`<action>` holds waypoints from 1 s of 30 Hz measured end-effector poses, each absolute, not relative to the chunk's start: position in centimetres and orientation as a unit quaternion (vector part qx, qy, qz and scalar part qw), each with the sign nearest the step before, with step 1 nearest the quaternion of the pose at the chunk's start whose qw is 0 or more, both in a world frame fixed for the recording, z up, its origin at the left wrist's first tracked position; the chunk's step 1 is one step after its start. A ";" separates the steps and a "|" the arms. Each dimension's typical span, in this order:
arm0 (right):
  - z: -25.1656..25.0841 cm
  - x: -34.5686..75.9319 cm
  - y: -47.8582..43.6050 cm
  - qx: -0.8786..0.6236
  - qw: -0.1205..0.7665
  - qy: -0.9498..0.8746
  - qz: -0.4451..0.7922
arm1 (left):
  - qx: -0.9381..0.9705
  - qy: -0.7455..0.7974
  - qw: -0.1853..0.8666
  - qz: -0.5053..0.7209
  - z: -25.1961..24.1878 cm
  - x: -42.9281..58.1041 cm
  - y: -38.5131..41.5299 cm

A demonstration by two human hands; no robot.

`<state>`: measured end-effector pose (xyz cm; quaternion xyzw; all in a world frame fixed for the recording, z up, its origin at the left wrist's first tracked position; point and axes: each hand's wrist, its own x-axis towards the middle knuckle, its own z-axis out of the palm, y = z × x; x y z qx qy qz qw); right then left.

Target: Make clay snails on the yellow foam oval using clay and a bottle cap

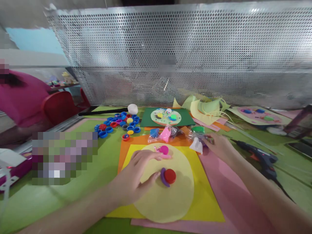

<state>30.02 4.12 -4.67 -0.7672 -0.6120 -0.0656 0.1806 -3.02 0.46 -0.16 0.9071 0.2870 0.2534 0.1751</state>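
A pale yellow paper oval point(168, 204) lies on a bright yellow sheet point(207, 198). On it are a red cap point(170, 176) with a curved purple clay strip point(163, 178) along its left side, and a pink snail-like piece point(163, 150) farther back. My left hand point(140, 172) hovers over the oval's left part, thumb and fingers apart, with nothing between them. My right hand point(216, 143) reaches to the small plastic bags of clay, beside a white one point(196, 145) and a green one point(198, 130); its fingertips are too blurred to tell what they hold.
Bottle caps point(118, 122) lie at the back left. A green card point(146, 118) with a decorated oval stands behind the bags. On the right are a glue gun point(262, 156), a phone point(301, 149) and another decorated sheet point(278, 119). A person in pink point(21, 94) is at the far left.
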 end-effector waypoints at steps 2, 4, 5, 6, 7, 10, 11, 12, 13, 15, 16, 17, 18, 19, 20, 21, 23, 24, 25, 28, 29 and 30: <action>-4.8 29.7 4.1 -0.768 0.183 -0.611 -0.058 | 0.912 0.281 0.165 0.249 -0.2 -3.0 0.4; -4.5 29.2 4.0 -0.759 0.191 -0.620 -0.046 | 0.914 0.276 0.157 0.251 -0.1 -3.0 0.3; -4.3 29.0 4.0 -0.752 0.196 -0.628 -0.038 | 0.914 0.276 0.154 0.253 -0.1 -3.0 0.3; -4.2 28.9 4.0 -0.744 0.203 -0.636 -0.031 | 0.915 0.276 0.152 0.253 -0.1 -3.0 0.4; -4.0 28.8 4.0 -0.738 0.210 -0.641 -0.026 | 0.915 0.275 0.151 0.252 -0.1 -3.0 0.4; -3.7 28.7 4.0 -0.734 0.232 -0.637 -0.027 | 0.917 0.277 0.147 0.248 -0.2 -3.0 0.5; -3.6 28.7 4.0 -0.732 0.239 -0.637 -0.024 | 0.917 0.277 0.146 0.248 -0.2 -3.0 0.6; -3.6 28.7 3.9 -0.727 0.245 -0.641 -0.017 | 0.917 0.277 0.145 0.247 -0.3 -3.0 0.6; -3.5 28.6 3.8 -0.719 0.252 -0.647 -0.005 | 0.918 0.276 0.145 0.245 -0.3 -3.0 0.6; -3.3 28.1 3.5 -0.701 0.267 -0.661 0.023 | 0.922 0.268 0.147 0.238 -0.3 -3.0 0.6; -3.2 27.8 3.4 -0.693 0.276 -0.665 0.034 | 0.924 0.262 0.148 0.236 -0.2 -2.9 0.5; -3.1 27.4 3.3 -0.687 0.286 -0.667 0.042 | 0.926 0.256 0.150 0.235 -0.2 -2.9 0.5; -3.1 27.0 3.3 -0.684 0.295 -0.666 0.046 | 0.927 0.252 0.151 0.235 -0.2 -2.9 0.4; -3.0 26.7 3.3 -0.682 0.301 -0.665 0.047 | 0.928 0.249 0.153 0.233 -0.1 -2.9 0.3; -2.9 26.5 3.3 -0.682 0.305 -0.663 0.045 | 0.928 0.247 0.155 0.231 -0.1 -2.9 0.3; -2.8 26.4 3.4 -0.684 0.306 -0.661 0.041 | 0.929 0.246 0.158 0.228 -0.1 -2.9 0.2; -2.7 26.7 3.6 -0.691 0.299 -0.657 0.020 | 0.930 0.248 0.163 0.217 -0.2 -2.9 0.2; -2.7 27.0 3.7 -0.697 0.293 -0.654 0.002 | 0.931 0.248 0.165 0.212 -0.2 -2.9 0.2; -2.8 27.4 3.8 -0.706 0.284 -0.649 -0.019 | 0.931 0.248 0.167 0.208 -0.2 -2.9 0.2; -3.3 28.5 3.9 -0.738 0.252 -0.621 -0.080 | 0.932 0.248 0.173 0.200 -0.3 -2.9 0.2; -3.6 28.6 3.8 -0.747 0.241 -0.614 -0.091 | 0.932 0.246 0.174 0.200 -0.3 -2.9 0.2; -3.8 28.6 3.8 -0.752 0.231 -0.610 -0.097 | 0.933 0.244 0.175 0.199 -0.3 -2.9 0.2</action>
